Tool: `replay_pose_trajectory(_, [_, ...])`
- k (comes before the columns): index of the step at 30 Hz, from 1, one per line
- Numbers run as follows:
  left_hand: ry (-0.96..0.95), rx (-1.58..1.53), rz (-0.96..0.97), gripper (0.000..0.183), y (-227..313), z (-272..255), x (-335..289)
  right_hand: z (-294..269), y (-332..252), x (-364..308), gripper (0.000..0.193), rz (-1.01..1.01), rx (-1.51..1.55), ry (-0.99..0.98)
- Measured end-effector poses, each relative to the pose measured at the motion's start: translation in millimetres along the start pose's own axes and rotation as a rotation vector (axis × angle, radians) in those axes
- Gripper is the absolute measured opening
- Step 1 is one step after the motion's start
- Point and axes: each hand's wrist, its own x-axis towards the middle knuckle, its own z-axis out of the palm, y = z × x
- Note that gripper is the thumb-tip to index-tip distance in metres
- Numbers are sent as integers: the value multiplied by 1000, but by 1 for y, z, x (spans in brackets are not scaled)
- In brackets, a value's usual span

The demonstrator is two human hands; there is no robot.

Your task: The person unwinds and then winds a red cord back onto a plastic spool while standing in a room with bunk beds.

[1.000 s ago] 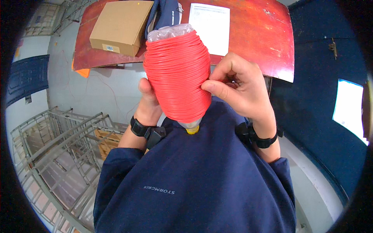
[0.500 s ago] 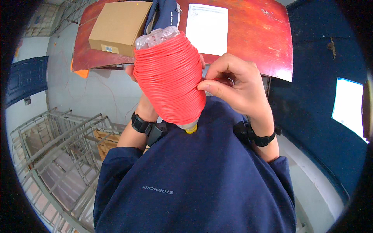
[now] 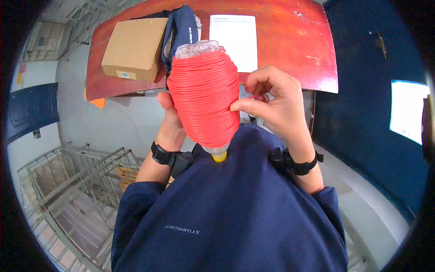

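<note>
Bottle: the bottle [image 3: 197, 48] is held in the air off the table's [image 3: 294, 45] near edge, clear base up and yellow cap [image 3: 219, 157] down by the dark shirt [image 3: 226, 204]; cap contact with shirt unclear.
Cord: the red cord [image 3: 204, 97] is wound in tight rows over most of the bottle.
Left hand: the left hand [image 3: 172, 122] seems clamped on the wrapped bottle; thumb along its left side, other fingers hidden.
Right hand: the right hand [image 3: 278, 102] is curled, thumb tip at the right side of the winding, forefinger tip apart from it; a cord strand shows between and looks gripped by the curled fingers.
Change: half a second ago the base leaned left; now bottle stands straighter.
Meaning: right side of winding sits by the thumb; wrapping looks mid-course, on or off can't tell.
Table: cardboard box [image 3: 133, 50] by near left corner; blue cloth item [image 3: 179, 36] beside it, partly behind the bottle; paper sheet [image 3: 233, 45] toward near edge.
Floor side: metal rack [image 3: 59, 192] at left, well apart.
In the way: winding blocks view of left fingers; strand's path past right hand not traceable.
</note>
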Motion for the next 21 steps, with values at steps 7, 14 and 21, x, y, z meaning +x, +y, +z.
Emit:
replay_pose_trajectory(7, [180,202,-317,112,-30,57,42,-61,31,-31,34,-106,-73,254])
replay_pose_trajectory(14, [-70,270,-386,100,-116,99,76,-148,50,-86,20,-55,-96,309])
replay_pose_trajectory(21, [65,125,-433,100,-180,153,94,-212,86,-124,14,142,170,267])
